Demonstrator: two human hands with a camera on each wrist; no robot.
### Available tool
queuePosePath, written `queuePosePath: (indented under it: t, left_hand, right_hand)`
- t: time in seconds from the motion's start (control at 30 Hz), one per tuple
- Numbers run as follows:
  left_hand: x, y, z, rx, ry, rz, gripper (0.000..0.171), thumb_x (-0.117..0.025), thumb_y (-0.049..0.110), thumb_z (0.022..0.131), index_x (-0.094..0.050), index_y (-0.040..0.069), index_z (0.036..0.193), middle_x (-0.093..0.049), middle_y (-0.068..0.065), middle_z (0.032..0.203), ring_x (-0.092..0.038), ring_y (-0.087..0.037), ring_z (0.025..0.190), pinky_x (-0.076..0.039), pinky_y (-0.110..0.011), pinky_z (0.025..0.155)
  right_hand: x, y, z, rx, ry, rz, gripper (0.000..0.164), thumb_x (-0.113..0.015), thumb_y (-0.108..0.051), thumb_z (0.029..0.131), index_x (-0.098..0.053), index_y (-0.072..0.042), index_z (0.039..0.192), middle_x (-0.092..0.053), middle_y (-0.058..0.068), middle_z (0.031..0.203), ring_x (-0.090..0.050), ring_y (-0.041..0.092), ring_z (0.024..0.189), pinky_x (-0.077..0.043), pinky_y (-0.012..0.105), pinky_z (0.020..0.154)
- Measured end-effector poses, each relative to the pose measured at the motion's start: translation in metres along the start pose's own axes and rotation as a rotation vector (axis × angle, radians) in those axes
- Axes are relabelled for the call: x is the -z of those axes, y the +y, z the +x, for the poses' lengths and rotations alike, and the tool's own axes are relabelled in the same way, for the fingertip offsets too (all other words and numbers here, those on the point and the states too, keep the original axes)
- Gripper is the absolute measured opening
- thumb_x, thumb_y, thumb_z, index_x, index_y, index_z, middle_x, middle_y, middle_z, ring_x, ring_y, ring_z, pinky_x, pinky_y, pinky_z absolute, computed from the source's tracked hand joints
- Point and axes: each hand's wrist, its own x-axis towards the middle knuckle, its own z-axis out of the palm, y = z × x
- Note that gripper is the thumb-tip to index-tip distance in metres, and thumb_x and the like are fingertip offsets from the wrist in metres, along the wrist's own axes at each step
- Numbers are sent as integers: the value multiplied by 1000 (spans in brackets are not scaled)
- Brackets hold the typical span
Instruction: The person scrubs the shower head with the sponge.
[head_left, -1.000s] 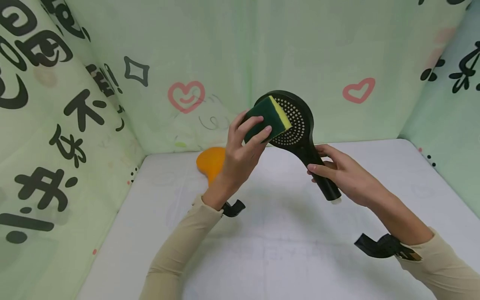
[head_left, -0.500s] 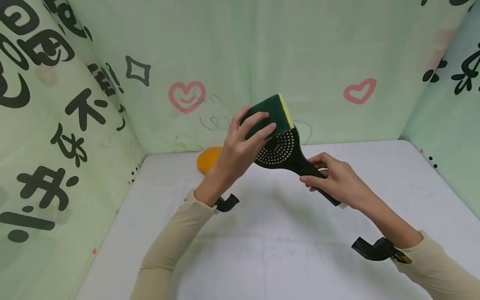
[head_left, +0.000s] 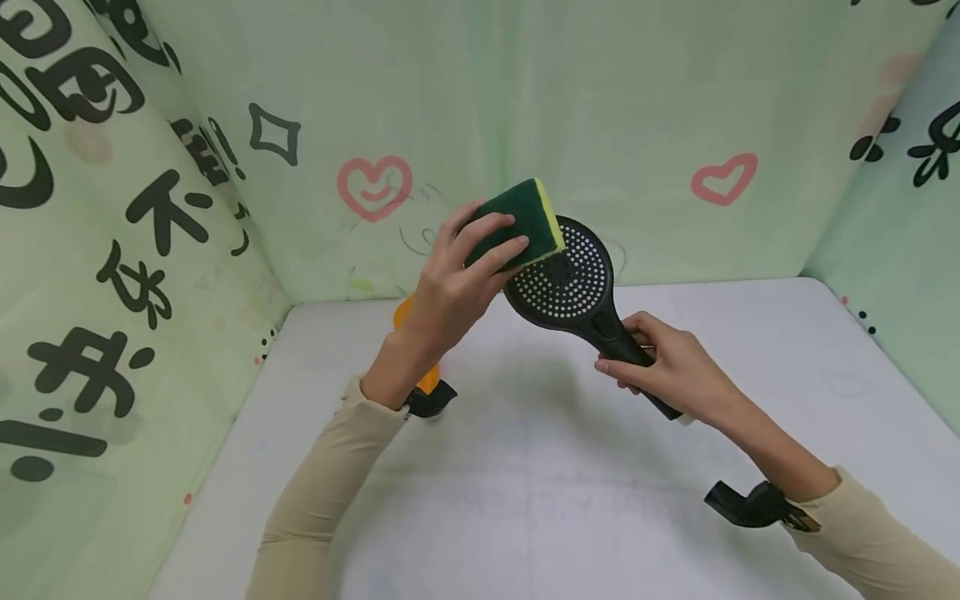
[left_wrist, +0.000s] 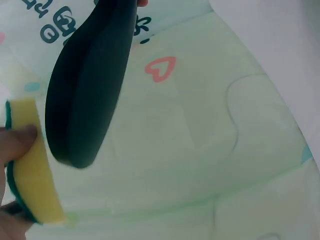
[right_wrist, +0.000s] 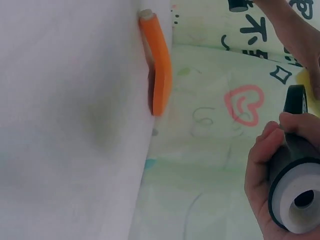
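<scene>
White tabletop below shower head; right grip clamped round handle, left grip pinching sponge just beside shower head. Shower head likely stiff, light, slick: hold by handle; sponge likely soft.

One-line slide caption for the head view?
Left hand holds a green and yellow sponge beside a black shower head gripped by the right hand.

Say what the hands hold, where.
Left hand: green-yellow block sponge, fingers on green, thumb on yellow. Right hand: black round shower head, by its handle.
</scene>
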Motion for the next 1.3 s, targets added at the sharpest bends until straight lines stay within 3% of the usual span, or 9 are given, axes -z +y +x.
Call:
queuePosePath:
  t: [0.13, 0.27, 0.43, 0.53, 0.63, 0.73, 0.83, 1.07, 1.3]
  left_hand:
    - [7, -3, -9, -105, -126, -29, 27, -79, 6, 88, -73, 8, 115, -63, -17, 125, -53, -45, 127, -45, -40, 111]
    - [9, 0, -17, -251, -240, -12, 26, -76, 7, 92, -73, 12, 117, -64, -13, 126, -52, -45, 130, -45, -39, 112]
    - [6, 3, -22, -353, -240, 32, 26, -75, 8, 93, -73, 13, 118, -64, -12, 125, -52, -46, 128, -44, -41, 113]
    - [6, 1, -25, -350, -215, 27, 28, -77, 8, 92, -72, 13, 118, -63, -12, 125, -51, -46, 128, -44, -41, 113]
    - [6, -3, -32, -318, -180, 0, 31, -78, 7, 90, -71, 12, 119, -62, -13, 126, -51, -48, 128, -46, -44, 111]
    - [7, -8, -40, -266, -149, -49, 33, -80, 5, 88, -70, 12, 119, -60, -14, 126, -49, -49, 128, -48, -45, 109]
    - [5, -11, -46, -225, -129, -88, 34, -81, 3, 86, -70, 12, 118, -59, -14, 127, -48, -49, 129, -48, -46, 108]
    - [-4, -12, -53, -274, -139, -61, 35, -79, 4, 88, -69, 13, 120, -59, -14, 128, -49, -49, 129, -49, -46, 107]
    - [-14, -10, -60, -255, -156, -86, 34, -79, 4, 88, -70, 13, 120, -58, -14, 129, -48, -50, 131, -47, -46, 109]
  right_hand:
    - [4, 1, -1, 58, 49, -125, 40, -71, -34, 97, -56, -5, 121, -69, 1, 74, -64, 17, 64, -50, 29, 56]
    - [5, 4, -1, 51, 20, -144, 41, -66, -36, 100, -55, -6, 126, -64, 1, 72, -58, 17, 59, -50, 28, 52]
    - [3, 7, 1, 13, 18, -148, 47, -61, -43, 102, -57, -9, 133, -63, 6, 78, -59, 16, 58, -49, 32, 45]
    - [3, 9, 3, 38, 89, -166, 48, -65, -43, 100, -61, -9, 133, -68, 8, 90, -63, 17, 64, -47, 32, 45]
    - [4, 13, 6, 110, 189, -198, 46, -73, -35, 96, -66, -5, 129, -71, 11, 102, -62, 19, 74, -48, 27, 55]
    - [5, 17, 10, 155, 263, -231, 45, -76, -30, 93, -67, -3, 128, -71, 11, 100, -56, 22, 77, -45, 24, 63]
    - [6, 21, 11, 157, 278, -235, 45, -75, -27, 95, -63, -3, 132, -71, 13, 100, -56, 24, 79, -44, 25, 64]
    - [4, 31, 16, 208, 335, -297, 46, -74, -17, 95, -57, 0, 134, -70, 23, 114, -64, 35, 88, -46, 45, 74]
    - [4, 38, 23, 223, 396, -286, 44, -73, -6, 94, -55, 3, 133, -67, 27, 115, -62, 41, 94, -51, 56, 79]
